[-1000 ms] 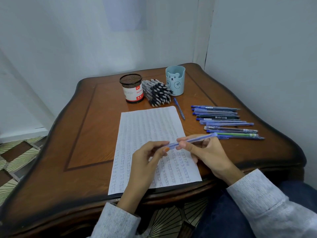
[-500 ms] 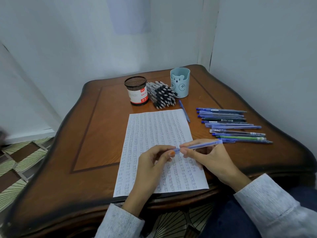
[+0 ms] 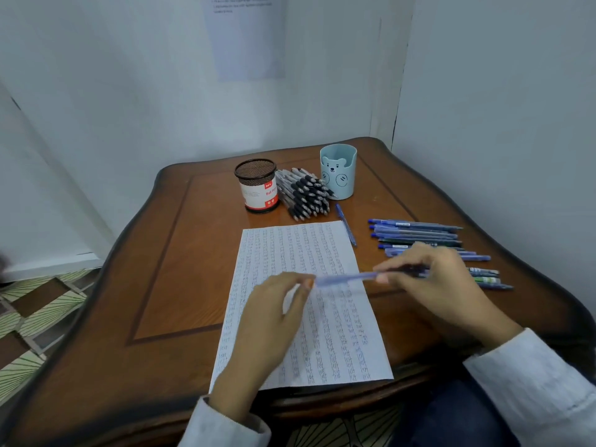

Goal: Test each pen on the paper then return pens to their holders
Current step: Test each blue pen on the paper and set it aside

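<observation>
Wooden table [image 3: 154,285], head view. Left hand [image 3: 274,317] hovers over the paper [image 3: 290,250], fingertips pinching one end of a blue pen [image 3: 346,279]. Right hand [image 3: 442,285] pinches the other end. Pen level, translucent blue, blurred, above the paper's right half. Row of pens [image 3: 416,229] lies beyond.
</observation>
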